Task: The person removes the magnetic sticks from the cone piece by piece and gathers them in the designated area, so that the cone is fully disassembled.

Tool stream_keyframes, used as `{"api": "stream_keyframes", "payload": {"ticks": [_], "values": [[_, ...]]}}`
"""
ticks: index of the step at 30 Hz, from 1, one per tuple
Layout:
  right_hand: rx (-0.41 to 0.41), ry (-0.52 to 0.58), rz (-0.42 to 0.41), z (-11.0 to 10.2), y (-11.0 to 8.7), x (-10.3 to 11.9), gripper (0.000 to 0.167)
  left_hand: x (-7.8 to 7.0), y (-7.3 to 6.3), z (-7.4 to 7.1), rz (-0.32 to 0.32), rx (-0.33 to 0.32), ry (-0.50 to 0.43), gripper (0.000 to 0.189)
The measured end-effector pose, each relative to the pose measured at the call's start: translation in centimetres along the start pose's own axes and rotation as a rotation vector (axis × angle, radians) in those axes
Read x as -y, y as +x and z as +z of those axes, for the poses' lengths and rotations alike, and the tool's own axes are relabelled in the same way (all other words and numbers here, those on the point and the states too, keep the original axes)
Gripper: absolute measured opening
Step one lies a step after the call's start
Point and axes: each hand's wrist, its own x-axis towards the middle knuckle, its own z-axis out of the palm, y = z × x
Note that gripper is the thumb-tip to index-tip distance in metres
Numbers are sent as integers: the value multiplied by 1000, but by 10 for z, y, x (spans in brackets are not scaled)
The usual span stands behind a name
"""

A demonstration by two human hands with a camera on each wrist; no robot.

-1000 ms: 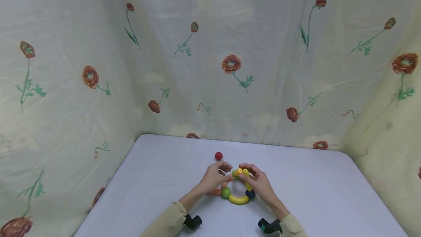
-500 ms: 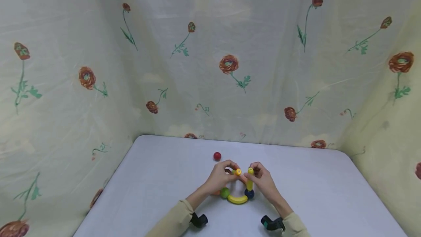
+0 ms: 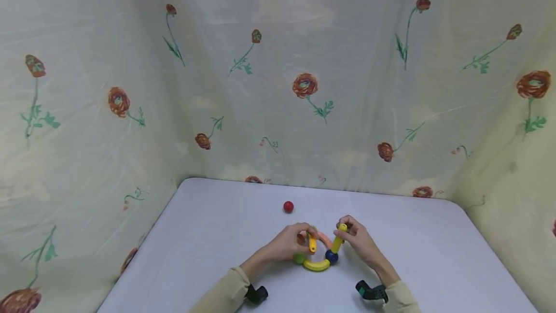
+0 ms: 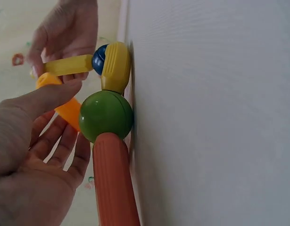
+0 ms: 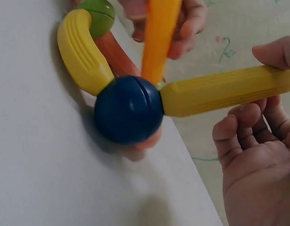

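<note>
My left hand (image 3: 288, 241) pinches an orange rod (image 3: 312, 243) between thumb and fingers. In the left wrist view, the rod's lower end overlaps a green ball (image 4: 106, 115). My right hand (image 3: 358, 240) holds the upper end of a straight yellow rod (image 5: 229, 91), whose other end meets a dark blue ball (image 5: 129, 110). The rod leans to the right. A curved yellow piece (image 3: 316, 265) links the blue ball to the green one along the ring's near side. A salmon straight rod (image 4: 115, 181) runs out from the green ball.
A curved salmon piece (image 3: 323, 239) forms the far side of the ring. Beyond it, a red ball (image 3: 288, 206) lies alone on the white table (image 3: 226, 206). A flower-printed curtain (image 3: 278, 110) surrounds the table's back and sides.
My left hand has come nearer the green ball with the orange rod, which was beside the yellow rod earlier. My right hand has moved right, tilting the upright yellow rod that way.
</note>
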Motion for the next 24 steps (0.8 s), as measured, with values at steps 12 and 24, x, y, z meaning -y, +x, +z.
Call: {"api": "stream_keyframes", "payload": {"ticks": [12,24], "values": [[139,-8,1,-22,-2,-7,16,7,-6,-5,14,147,97,53],[383,-197,138,-59,-11,1,38,11,-4,-4,-36,111,-6,41]]}}
